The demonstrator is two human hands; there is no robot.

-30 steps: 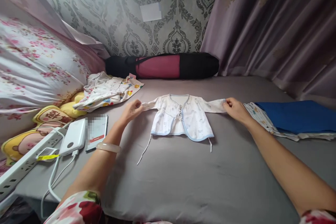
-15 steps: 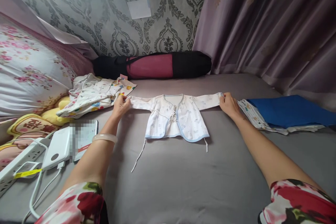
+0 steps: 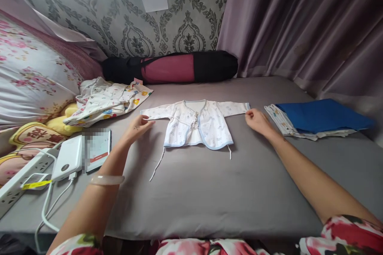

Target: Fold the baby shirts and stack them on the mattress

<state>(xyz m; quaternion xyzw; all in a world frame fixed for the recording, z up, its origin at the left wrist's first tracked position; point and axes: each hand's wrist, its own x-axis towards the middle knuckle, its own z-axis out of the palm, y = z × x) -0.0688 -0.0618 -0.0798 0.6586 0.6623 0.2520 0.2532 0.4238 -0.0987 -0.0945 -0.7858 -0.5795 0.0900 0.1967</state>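
A white baby shirt (image 3: 199,125) with pale blue edging and a small print lies flat, its sleeves spread to both sides. Its strings are tied at the chest, and two loose ties trail from the hem. My left hand (image 3: 138,127) is open just below the left-hand cuff, thumb and fingers apart and holding nothing. At the other cuff, my right hand (image 3: 259,121) has its fingers pinched together at the lower corner of the sleeve end.
Crumpled printed baby clothes (image 3: 110,99) lie at left by a floral pillow (image 3: 36,71). Nearer are a power strip (image 3: 26,179), a white power bank (image 3: 68,157) and a phone (image 3: 100,151). Folded cloths, blue on top (image 3: 323,115), sit right. A black-and-red bag (image 3: 167,67) lies along the wall.
My left hand has let go of its cuff and drawn slightly toward me, fingers opening. My right hand has slid down to the lower corner of its cuff. The view has shifted slightly.
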